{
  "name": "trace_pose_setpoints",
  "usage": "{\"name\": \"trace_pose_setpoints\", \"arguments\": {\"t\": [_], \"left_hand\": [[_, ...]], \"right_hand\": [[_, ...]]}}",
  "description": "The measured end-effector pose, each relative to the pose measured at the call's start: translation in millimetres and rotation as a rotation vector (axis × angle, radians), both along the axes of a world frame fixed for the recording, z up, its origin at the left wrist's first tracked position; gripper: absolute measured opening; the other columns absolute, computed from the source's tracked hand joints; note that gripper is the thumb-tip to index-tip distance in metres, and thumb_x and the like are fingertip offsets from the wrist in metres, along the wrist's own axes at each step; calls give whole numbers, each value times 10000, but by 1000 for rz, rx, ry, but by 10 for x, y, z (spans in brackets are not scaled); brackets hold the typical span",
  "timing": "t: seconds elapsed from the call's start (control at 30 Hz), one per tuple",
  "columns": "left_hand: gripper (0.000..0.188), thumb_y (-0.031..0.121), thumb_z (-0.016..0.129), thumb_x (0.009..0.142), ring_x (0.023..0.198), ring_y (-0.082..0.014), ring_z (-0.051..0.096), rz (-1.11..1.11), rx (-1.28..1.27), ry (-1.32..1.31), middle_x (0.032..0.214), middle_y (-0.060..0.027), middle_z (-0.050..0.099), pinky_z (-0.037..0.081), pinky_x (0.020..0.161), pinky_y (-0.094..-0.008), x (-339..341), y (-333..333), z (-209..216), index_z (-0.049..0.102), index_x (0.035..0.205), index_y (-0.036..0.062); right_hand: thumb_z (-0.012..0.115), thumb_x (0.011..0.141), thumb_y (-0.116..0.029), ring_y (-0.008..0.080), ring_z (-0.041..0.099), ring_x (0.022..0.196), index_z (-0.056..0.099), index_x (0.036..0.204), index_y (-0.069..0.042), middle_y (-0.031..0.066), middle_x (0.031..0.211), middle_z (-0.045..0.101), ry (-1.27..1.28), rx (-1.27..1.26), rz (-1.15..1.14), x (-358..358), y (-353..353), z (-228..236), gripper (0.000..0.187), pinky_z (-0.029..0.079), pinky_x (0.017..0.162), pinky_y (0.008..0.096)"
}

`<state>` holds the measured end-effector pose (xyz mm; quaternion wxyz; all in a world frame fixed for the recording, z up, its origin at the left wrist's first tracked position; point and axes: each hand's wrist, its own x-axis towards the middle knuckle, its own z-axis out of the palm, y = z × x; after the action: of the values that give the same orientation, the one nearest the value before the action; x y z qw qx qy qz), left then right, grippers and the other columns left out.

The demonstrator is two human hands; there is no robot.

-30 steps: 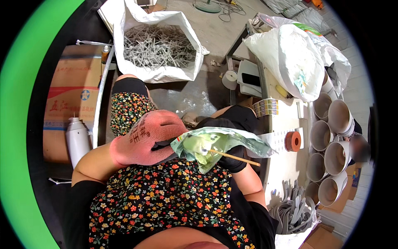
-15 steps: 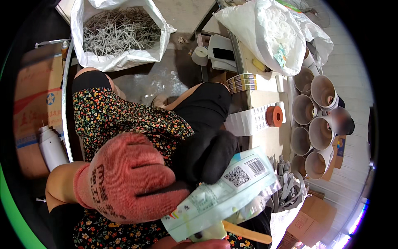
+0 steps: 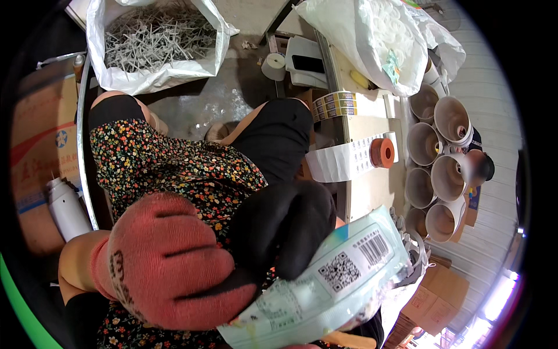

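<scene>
A pale green printed wrapper (image 3: 325, 285), with a code square and bar stripes, slants across the lower middle. My left hand (image 3: 168, 262), in a red knit glove, has its fingers curled against the wrapper's left end. Black-coated glove fingers of my right hand (image 3: 285, 227) are bent over the wrapper's upper edge; the rest of that hand is hidden. Below the wrapper shows a flat wooden stick (image 3: 349, 339), partly cut off by the lower edge.
A white sack (image 3: 224, 43) of grey plastic pieces (image 3: 157, 41) stands ahead. On the right bench (image 3: 372, 195) are a roll of labels (image 3: 382, 153), sticker strips (image 3: 334, 106) and a sack of white rings (image 3: 386, 35). Grey tubs (image 3: 450, 177) stand beyond; a carton (image 3: 43, 134) is at left.
The wrapper has tilted more steeply and covers more of the stick. The pale green piece beside the stick is now hidden. My left hand sits slightly farther left and lower.
</scene>
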<state>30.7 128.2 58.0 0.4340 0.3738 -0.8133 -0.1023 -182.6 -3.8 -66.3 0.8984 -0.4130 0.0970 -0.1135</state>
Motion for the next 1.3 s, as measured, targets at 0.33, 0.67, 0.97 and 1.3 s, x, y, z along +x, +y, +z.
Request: {"name": "trace_pose_setpoints", "arguments": {"t": [0.33,0.67,0.97,1.3], "left_hand": [[248,226,640,596,623,-173,518,39,39,-8,745,-5,570,409,543,-318,49,41,-40,627,827,136],[317,232,673,602,615,-221,568,70,119,41,736,-38,572,430,512,-354,66,-1,-93,646,877,77],[300,124,685,655,797,-304,573,295,316,55,869,-104,601,453,724,-396,136,46,-288,644,943,51],[294,107,684,686,838,-311,578,353,310,91,913,-122,600,459,747,-395,109,93,-331,634,964,25]], "right_hand": [[536,865,-425,244,493,1108,452,1244,-24,140,1232,488,-10,34,8,69,-14,-62,558,395,938,370],[492,886,-454,262,467,1163,417,1290,-41,145,1292,453,-20,104,7,117,-36,-118,583,375,979,388],[453,905,-480,278,443,1213,385,1332,-56,149,1346,422,-16,447,22,226,-32,-316,606,357,1016,404],[309,951,-466,302,441,1227,366,1350,-39,158,1370,407,-163,456,167,297,-4,-102,587,343,1047,425]]}}
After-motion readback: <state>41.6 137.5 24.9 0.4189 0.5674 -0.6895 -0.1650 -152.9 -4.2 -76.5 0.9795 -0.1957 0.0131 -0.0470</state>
